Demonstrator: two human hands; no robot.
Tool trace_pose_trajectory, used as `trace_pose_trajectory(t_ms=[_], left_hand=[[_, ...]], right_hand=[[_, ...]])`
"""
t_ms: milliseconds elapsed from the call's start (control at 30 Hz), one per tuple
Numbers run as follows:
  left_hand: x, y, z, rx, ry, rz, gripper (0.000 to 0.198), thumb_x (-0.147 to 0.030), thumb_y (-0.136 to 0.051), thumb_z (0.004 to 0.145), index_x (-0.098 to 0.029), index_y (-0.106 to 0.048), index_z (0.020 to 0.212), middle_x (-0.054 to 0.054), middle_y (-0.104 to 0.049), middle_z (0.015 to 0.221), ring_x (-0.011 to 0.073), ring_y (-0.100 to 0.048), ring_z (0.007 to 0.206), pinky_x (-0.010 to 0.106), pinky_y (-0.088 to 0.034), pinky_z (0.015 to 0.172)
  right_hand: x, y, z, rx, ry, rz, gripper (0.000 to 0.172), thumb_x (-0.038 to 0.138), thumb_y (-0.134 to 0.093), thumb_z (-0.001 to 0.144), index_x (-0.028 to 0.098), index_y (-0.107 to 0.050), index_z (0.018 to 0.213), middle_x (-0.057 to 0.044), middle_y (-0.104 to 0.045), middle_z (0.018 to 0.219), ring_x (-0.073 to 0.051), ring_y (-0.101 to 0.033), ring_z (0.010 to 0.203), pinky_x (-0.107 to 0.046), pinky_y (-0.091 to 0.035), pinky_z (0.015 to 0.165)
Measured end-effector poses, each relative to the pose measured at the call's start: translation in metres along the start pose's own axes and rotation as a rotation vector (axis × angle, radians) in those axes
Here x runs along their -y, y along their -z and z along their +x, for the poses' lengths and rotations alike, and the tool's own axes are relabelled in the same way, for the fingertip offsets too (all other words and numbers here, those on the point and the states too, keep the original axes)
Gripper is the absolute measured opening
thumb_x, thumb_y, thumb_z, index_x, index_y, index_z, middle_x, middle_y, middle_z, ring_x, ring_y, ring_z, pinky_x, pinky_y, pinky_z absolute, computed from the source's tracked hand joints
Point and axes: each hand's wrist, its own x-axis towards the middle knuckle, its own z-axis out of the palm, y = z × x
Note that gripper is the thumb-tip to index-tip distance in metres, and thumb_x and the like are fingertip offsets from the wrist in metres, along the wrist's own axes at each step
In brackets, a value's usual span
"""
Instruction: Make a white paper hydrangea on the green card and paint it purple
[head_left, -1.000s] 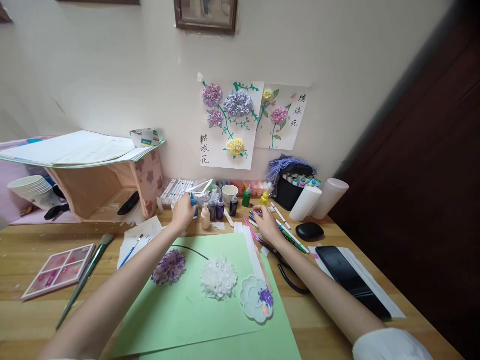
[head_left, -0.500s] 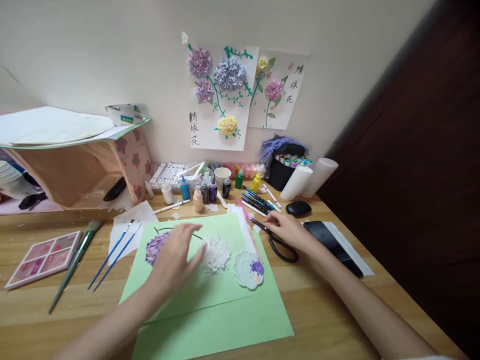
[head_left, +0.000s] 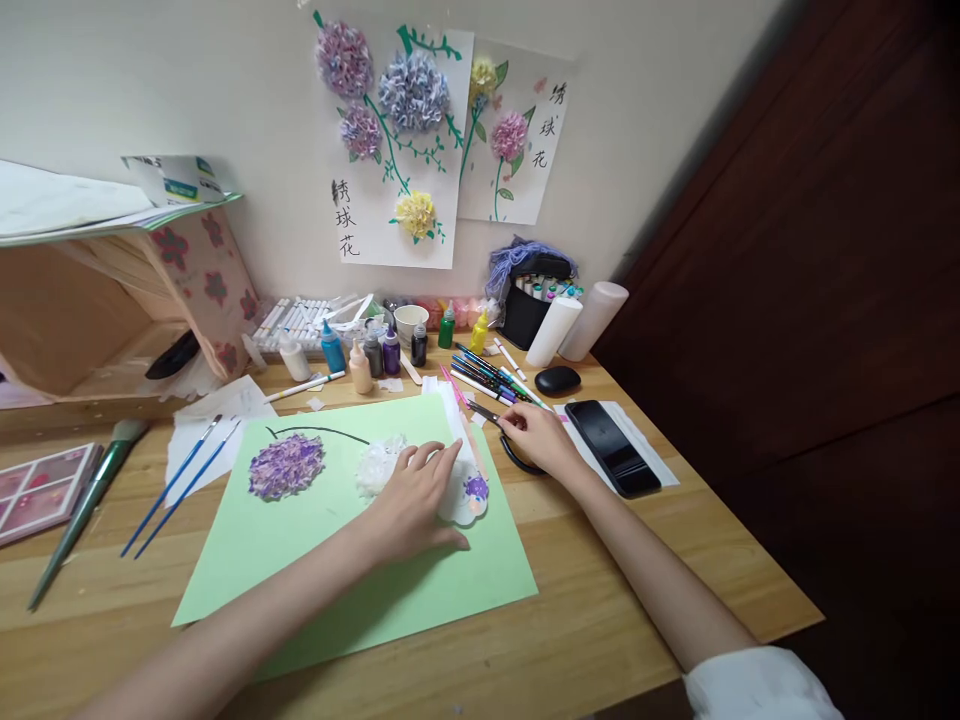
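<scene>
A green sheet of paper (head_left: 300,540) lies on the wooden desk (head_left: 600,620) with a purple paper flower (head_left: 286,466) and a white paper flower (head_left: 377,463) on it. My left hand (head_left: 416,500) lies over the sheet with fingers stretched, covering much of a white flower-shaped palette (head_left: 471,497) that holds purple paint. My right hand (head_left: 534,440) rests on black scissors (head_left: 504,440) just right of the sheet, fingers curled over the handles.
Small paint bottles (head_left: 375,350), a paper cup (head_left: 410,322), pens (head_left: 487,375) and a marker case (head_left: 534,300) line the wall. A black phone (head_left: 611,446) lies at right. Blue brushes (head_left: 180,480), a green brush (head_left: 82,505) and a pink palette (head_left: 37,490) lie left.
My left hand left the blue bottle at the back and came down across the sheet to the palette. My right hand drew back from the pens onto the scissors. The view tilted down.
</scene>
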Motion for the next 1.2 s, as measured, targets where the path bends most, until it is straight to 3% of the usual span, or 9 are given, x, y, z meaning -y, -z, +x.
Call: trace_pose_trajectory(t_ms=[200,400,533,600,667,767,933,1067,1200], left_hand=[[-0.005,0.003,0.004,0.043,0.026,0.001,0.099,-0.04,-0.081,0.065,-0.013,-0.027,0.144,0.02,-0.054,0.133,0.034,-0.043,0.129,0.052,-0.032,0.105],[-0.008,0.006,-0.01,-0.045,0.007,-0.039,0.091,-0.038,-0.079,0.067,-0.016,-0.032,0.142,0.017,-0.057,0.13,0.0352,-0.047,0.126,0.052,-0.037,0.102],[-0.006,0.019,-0.043,-0.175,0.0,-0.069,0.089,-0.04,-0.076,0.071,-0.02,-0.028,0.143,0.015,-0.056,0.132,0.0319,-0.05,0.123,0.048,-0.042,0.099],[0.003,0.03,-0.07,-0.268,0.058,-0.06,0.086,-0.044,-0.074,0.074,-0.023,-0.026,0.143,0.014,-0.054,0.136,0.0305,-0.051,0.124,0.046,-0.044,0.1],[0.02,0.041,-0.102,-0.387,0.172,-0.029,0.083,-0.046,-0.071,0.077,-0.025,-0.026,0.143,0.014,-0.053,0.136,0.0304,-0.052,0.124,0.046,-0.045,0.1],[0.053,0.056,-0.156,-0.568,0.404,0.039,0.077,-0.046,-0.069,0.079,-0.026,-0.029,0.142,0.014,-0.052,0.138,0.0305,-0.053,0.124,0.046,-0.048,0.097],[0.101,0.065,-0.231,-0.766,0.678,0.031,0.081,-0.048,-0.072,0.074,-0.026,-0.031,0.141,0.013,-0.058,0.13,0.0302,-0.057,0.119,0.047,-0.05,0.093],[0.111,0.058,-0.257,-0.841,0.734,-0.063,0.079,-0.042,-0.075,0.072,-0.026,-0.035,0.139,0.013,-0.059,0.128,0.0301,-0.059,0.118,0.049,-0.051,0.092],[0.109,0.049,-0.264,-0.852,0.764,-0.135,0.08,-0.036,-0.077,0.071,-0.026,-0.035,0.138,0.014,-0.058,0.13,0.0316,-0.058,0.119,0.055,-0.049,0.096]], right_hand=[[0.017,-0.014,-0.004,0.104,0.061,-0.009,0.018,0.036,-0.062,0.08,0.02,-0.063,0.072,-0.002,-0.067,0.072,-0.019,-0.06,0.07,-0.027,-0.042,0.062],[0.025,-0.03,-0.014,0.049,0.054,-0.086,0.013,0.03,-0.063,0.079,0.02,-0.055,0.073,-0.004,-0.062,0.073,-0.023,-0.056,0.079,-0.032,-0.042,0.071],[0.027,-0.028,-0.019,0.025,0.106,-0.087,0.012,0.028,-0.058,0.083,0.02,-0.053,0.074,-0.006,-0.061,0.074,-0.025,-0.055,0.08,-0.036,-0.043,0.073],[0.033,-0.025,-0.02,-0.009,0.157,-0.07,0.009,0.027,-0.052,0.087,0.02,-0.054,0.081,-0.007,-0.061,0.079,-0.026,-0.054,0.083,-0.038,-0.042,0.076],[0.046,-0.023,-0.016,-0.053,0.301,-0.02,0.008,0.025,-0.05,0.089,0.02,-0.055,0.084,-0.007,-0.061,0.08,-0.026,-0.055,0.085,-0.038,-0.043,0.077],[0.087,-0.028,-0.003,0.002,0.613,0.08,0.01,0.021,-0.05,0.091,0.021,-0.058,0.085,-0.005,-0.062,0.079,-0.022,-0.057,0.079,-0.035,-0.044,0.074],[0.206,-0.069,0.025,0.105,1.174,0.011,0.014,0.018,-0.052,0.093,0.02,-0.065,0.087,-0.007,-0.065,0.084,-0.021,-0.056,0.084,-0.032,-0.046,0.07],[0.29,-0.124,0.045,0.229,1.383,-0.233,0.017,0.008,-0.057,0.088,0.016,-0.067,0.076,-0.006,-0.064,0.081,-0.019,-0.055,0.084,-0.028,-0.046,0.069],[0.327,-0.166,0.058,0.385,1.533,-0.302,0.026,0.004,-0.063,0.082,0.019,-0.062,0.061,-0.002,-0.063,0.071,-0.016,-0.055,0.077,-0.024,-0.045,0.067]])
